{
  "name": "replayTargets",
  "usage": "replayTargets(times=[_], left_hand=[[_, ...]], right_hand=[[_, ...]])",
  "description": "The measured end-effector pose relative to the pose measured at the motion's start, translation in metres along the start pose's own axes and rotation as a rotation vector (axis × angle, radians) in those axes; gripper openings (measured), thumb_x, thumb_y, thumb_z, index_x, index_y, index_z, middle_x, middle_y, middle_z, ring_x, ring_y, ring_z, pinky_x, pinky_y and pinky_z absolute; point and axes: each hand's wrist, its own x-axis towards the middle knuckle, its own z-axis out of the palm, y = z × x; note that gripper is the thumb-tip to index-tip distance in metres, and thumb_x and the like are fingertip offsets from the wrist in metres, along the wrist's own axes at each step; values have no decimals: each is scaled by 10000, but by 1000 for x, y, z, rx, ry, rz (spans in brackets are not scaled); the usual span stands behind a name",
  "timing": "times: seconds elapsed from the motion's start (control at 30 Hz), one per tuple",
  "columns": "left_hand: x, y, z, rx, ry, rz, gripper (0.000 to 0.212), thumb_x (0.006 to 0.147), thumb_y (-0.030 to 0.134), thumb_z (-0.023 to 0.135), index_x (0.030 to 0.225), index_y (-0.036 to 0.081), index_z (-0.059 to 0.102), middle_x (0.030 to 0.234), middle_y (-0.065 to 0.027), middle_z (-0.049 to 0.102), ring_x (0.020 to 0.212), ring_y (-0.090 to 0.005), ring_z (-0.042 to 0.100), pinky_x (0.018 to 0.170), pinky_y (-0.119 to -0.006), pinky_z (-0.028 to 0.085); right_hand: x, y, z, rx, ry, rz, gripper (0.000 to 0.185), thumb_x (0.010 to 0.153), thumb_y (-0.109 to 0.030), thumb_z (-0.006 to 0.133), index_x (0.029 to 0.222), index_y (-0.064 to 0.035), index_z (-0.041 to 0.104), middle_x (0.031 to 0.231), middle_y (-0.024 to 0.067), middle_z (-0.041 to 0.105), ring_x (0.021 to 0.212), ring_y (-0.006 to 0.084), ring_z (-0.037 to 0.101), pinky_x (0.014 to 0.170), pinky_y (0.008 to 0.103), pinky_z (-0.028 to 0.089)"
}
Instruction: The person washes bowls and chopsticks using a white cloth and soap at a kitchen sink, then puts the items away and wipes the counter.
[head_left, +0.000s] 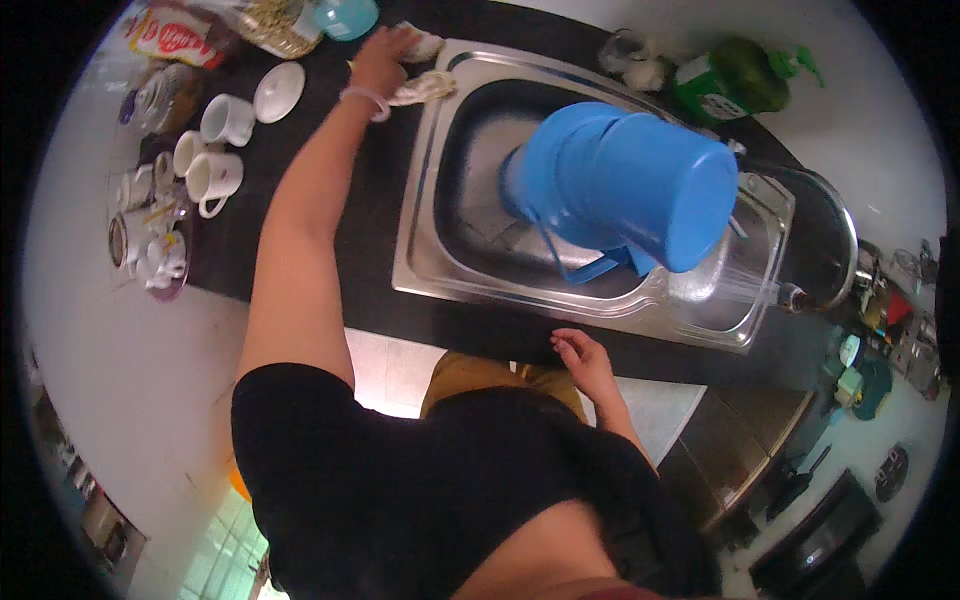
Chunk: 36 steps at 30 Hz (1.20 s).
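Note:
My left hand (379, 64) reaches to the far side of the dark countertop (367, 202), left of the sink. It grips a pale, crumpled cloth (424, 88), which shows on both sides of the fingers. My right hand (589, 364) hangs by the counter's front edge with nothing in it, its fingers loosely bent. Between the hands lies a stainless steel sink (420, 225). Blue plastic buckets (622, 180), seemingly stacked, stand in its basin, the top one bottom up and tilted right. Water runs from the curved tap (791, 298) onto the sink's right section.
White mugs (215, 178), a white lid (279, 91) and a tray of cups (165, 255) stand at the left. A green pump bottle (731, 82) is behind the sink. Bagged food (277, 26) and a turquoise container (346, 16) sit at the back left.

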Motion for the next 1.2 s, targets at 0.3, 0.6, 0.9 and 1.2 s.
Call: replayTargets(times=[0.3,0.6,0.9,1.2], left_hand=[[-213,197,-129,-162,-160,-281,421,688,120,612,1094,85,506,1236,-116,435,1179,-355,337,972,-454,271],[-195,194,-130,-80,-88,-140,417,682,89,643,1084,107,531,1194,-76,479,1103,-318,404,940,-428,309],[-6,138,0,437,-194,130,372,800,256,567,1140,116,510,1177,-97,509,1065,-328,486,859,-409,415],[-148,227,-93,374,-511,-98,323,751,305,572,994,93,560,1060,-86,523,921,-311,489,761,-418,420]], right_hand=[[3,-32,-1,-180,-129,-172,227,831,-139,544,1022,-20,578,930,122,626,845,192,608,746,284,461],[-8,-30,-22,-228,-201,-264,245,825,-153,548,1032,-25,576,914,127,627,828,193,609,737,286,463],[-37,12,-57,-147,80,-147,226,832,-138,540,1022,-21,580,866,105,627,766,171,600,697,266,461],[-48,-1,-58,-222,30,-270,241,808,-136,554,1016,-17,576,914,141,607,801,235,607,694,304,468]])
